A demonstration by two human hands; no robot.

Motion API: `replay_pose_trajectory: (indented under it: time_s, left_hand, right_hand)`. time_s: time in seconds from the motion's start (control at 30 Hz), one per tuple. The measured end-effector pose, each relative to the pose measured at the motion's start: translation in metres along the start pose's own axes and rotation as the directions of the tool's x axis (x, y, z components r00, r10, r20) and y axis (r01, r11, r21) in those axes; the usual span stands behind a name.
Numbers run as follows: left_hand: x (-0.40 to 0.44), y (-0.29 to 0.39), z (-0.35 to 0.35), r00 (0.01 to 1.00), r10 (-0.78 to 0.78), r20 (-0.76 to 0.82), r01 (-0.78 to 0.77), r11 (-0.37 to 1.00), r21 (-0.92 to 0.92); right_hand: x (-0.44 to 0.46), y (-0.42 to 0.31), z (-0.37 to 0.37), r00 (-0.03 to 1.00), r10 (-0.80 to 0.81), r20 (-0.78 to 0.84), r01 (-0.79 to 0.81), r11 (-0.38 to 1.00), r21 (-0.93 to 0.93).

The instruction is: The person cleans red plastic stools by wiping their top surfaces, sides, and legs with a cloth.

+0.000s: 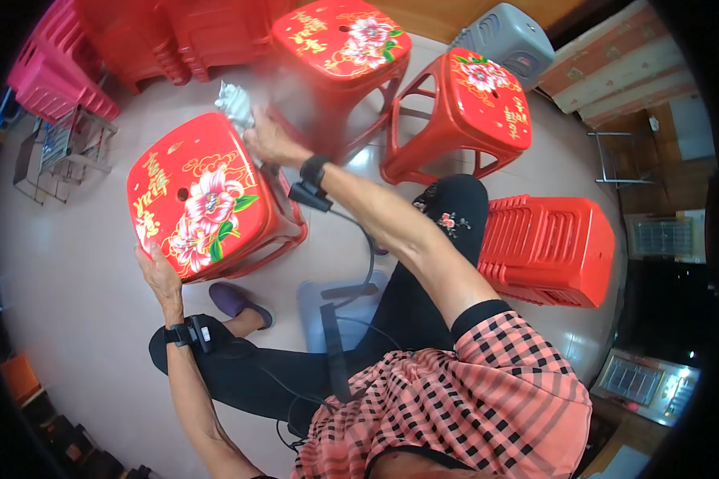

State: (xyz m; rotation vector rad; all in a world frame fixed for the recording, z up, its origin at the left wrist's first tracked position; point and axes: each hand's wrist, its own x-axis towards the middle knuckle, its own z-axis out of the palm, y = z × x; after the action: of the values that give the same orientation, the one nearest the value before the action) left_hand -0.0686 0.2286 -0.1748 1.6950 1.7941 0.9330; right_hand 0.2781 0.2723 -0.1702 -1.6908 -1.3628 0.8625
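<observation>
A red plastic stool point(204, 203), printed with pink-white flowers and gold characters, stands in front of me. My left hand point(161, 279) grips its near left edge, the thumb on the side of the seat and part of the fingers hidden. At the far right corner of the seat, my right hand point(273, 142) is closed on a crumpled pale grey-white cloth point(235, 104). The cloth hangs by the stool's edge; whether it presses on the plastic I cannot tell. Both wrists wear black straps with small devices.
Two more flowered stools, one at the back point(339, 40) and one to the right point(487, 100), stand close by. Stacked red stools point(547, 251) lie beside my right knee. A grey stool point(507, 44), pink stools point(60, 60) and a metal rack point(76, 148) are farther off. Cables cross my lap.
</observation>
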Motion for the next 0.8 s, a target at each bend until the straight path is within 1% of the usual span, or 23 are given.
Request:
replay_pose_trajectory:
  time_s: [0.03, 0.07, 0.1, 0.17, 0.2, 0.3, 0.33, 0.4, 0.43, 0.5, 0.53, 0.57, 0.6, 0.63, 0.67, 0.7, 0.73, 0.8]
  left_hand:
    - [-0.001, 0.005, 0.001, 1.0, 0.01, -0.003, -0.01, 1.0, -0.012]
    - [-0.002, 0.011, 0.0, 0.999, -0.038, 0.019, 0.038, 0.999, -0.022]
    - [-0.004, 0.014, 0.0, 0.999, -0.034, 0.019, 0.034, 0.999, -0.024]
    - [-0.003, 0.013, -0.001, 1.0, -0.023, 0.019, 0.024, 0.999, -0.03]
    - [0.003, -0.006, 0.002, 0.999, -0.027, 0.02, 0.027, 0.999, -0.027]
    - [-0.001, 0.008, 0.001, 1.0, 0.028, -0.007, -0.028, 1.0, 0.011]
    - [0.0, 0.004, 0.001, 1.0, 0.019, 0.003, -0.019, 1.0, -0.022]
    - [0.001, 0.003, 0.002, 0.999, 0.046, -0.008, -0.045, 0.999, 0.014]
    - [0.0, 0.001, 0.0, 0.998, 0.055, -0.015, -0.055, 0.998, 0.038]
    - [-0.001, 0.002, 0.001, 1.0, 0.027, -0.002, -0.027, 1.0, 0.006]
    - [0.0, -0.001, 0.001, 1.0, 0.007, -0.001, -0.007, 1.0, -0.002]
    - [0.005, -0.015, 0.003, 1.0, 0.018, 0.003, -0.018, 1.0, -0.008]
    - [0.002, -0.005, 0.001, 1.0, 0.019, -0.004, -0.018, 0.998, 0.066]
    - [0.003, -0.009, 0.001, 1.0, 0.005, -0.001, -0.005, 0.997, 0.071]
    - [0.005, -0.01, 0.002, 1.0, 0.011, -0.002, -0.011, 0.999, 0.04]
    - [0.004, -0.008, 0.002, 1.0, 0.02, 0.0, -0.02, 1.0, 0.003]
    - [0.002, -0.005, 0.0, 1.0, 0.018, 0.004, -0.019, 1.0, 0.021]
    - [0.001, -0.001, -0.001, 1.0, 0.018, 0.013, -0.019, 0.999, 0.048]
  right_hand:
    - [-0.014, -0.001, 0.002, 0.997, -0.03, -0.066, 0.031, 0.999, 0.01]
    - [-0.028, -0.002, 0.001, 0.999, 0.018, -0.044, -0.016, 0.999, 0.044]
    - [-0.044, -0.008, -0.002, 0.997, 0.068, -0.02, -0.066, 0.995, 0.078]
    - [-0.067, 0.008, 0.013, 0.987, -0.025, -0.16, 0.046, 0.991, 0.126]
    - [-0.08, 0.013, 0.017, 0.978, -0.078, -0.193, 0.113, 0.978, 0.174]
    - [-0.123, 0.021, 0.031, 0.961, -0.071, -0.269, 0.117, 0.98, 0.16]
    - [-0.136, 0.023, 0.036, 0.964, -0.034, -0.263, 0.084, 0.98, 0.182]
    - [-0.163, 0.032, 0.049, 0.969, 0.042, -0.244, 0.016, 0.972, 0.233]
    - [-0.174, 0.04, 0.059, 0.957, 0.081, -0.279, -0.034, 0.985, 0.17]
    - [-0.194, 0.063, 0.087, 0.93, 0.152, -0.334, -0.14, 0.988, 0.06]
    - [-0.203, 0.069, 0.092, 0.934, 0.174, -0.312, -0.142, 0.982, 0.121]
    - [-0.213, 0.069, 0.091, 0.94, 0.226, -0.256, -0.185, 0.967, 0.175]
    - [-0.222, 0.07, 0.086, 0.942, 0.273, -0.195, -0.229, 0.948, 0.223]
    - [-0.227, 0.071, 0.082, 0.939, 0.315, -0.136, -0.272, 0.925, 0.265]
    - [-0.226, 0.078, 0.082, 0.929, 0.364, -0.061, -0.336, 0.902, 0.27]
    - [-0.224, 0.091, 0.082, 0.912, 0.411, 0.008, -0.398, 0.878, 0.266]
    - [-0.222, 0.094, 0.077, 0.887, 0.455, 0.073, -0.458, 0.851, 0.257]
    - [-0.218, 0.095, 0.066, 0.837, 0.5, 0.221, -0.547, 0.757, 0.357]
